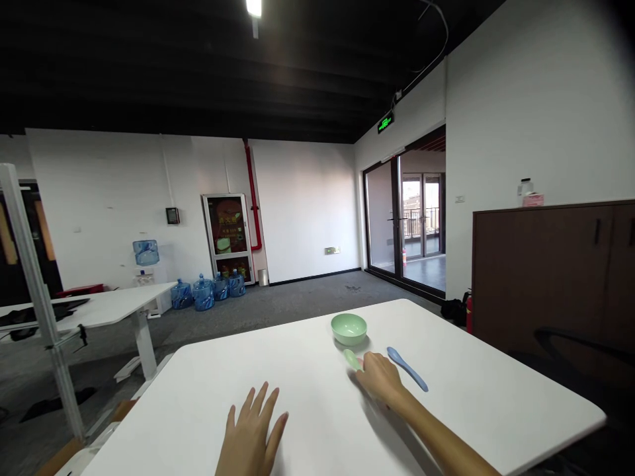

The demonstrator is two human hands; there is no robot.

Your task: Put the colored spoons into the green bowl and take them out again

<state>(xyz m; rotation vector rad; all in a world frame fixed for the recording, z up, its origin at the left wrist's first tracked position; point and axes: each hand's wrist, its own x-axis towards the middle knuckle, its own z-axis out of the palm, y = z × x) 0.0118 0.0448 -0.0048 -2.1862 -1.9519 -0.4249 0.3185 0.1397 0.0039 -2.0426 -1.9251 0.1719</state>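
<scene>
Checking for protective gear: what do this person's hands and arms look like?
Both the left hand and the right hand are bare, with slim fingers, no gloves, and no visible ring or watch. The right forearm is bare too, with no sleeve in view; the left arm is out of frame past the wrist.

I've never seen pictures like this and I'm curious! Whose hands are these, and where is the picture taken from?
These are a real person's two bare hands, not a machine's. The picture comes from a camera worn on that person's head, looking forward and down. On the white table are a round pale green bowl, a pale green spoon and a blue spoon. The left hand lies open on the table, holding nothing. The right hand has its fingers at the green spoon, but I can't tell whether it is holding it.
</scene>
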